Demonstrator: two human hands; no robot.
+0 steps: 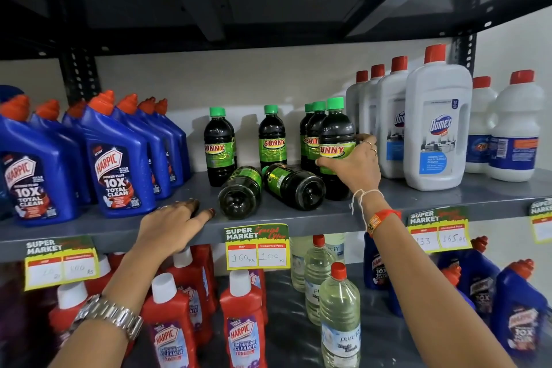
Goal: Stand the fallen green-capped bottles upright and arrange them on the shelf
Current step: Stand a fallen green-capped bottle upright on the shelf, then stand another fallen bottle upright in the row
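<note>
Right hand (pixel 352 167) gripped an upright green-capped bottle (pixel 336 140) at its label, fingers (pixel 369 145) wrapped round it, beside the white bottles (pixel 436 128). Left hand (pixel 173 224) lay flat on the shelf (pixel 418 197) front edge, fingers spread, holding nothing. Two fallen bottles (pixel 268 188) lay between the hands, bases forward
</note>
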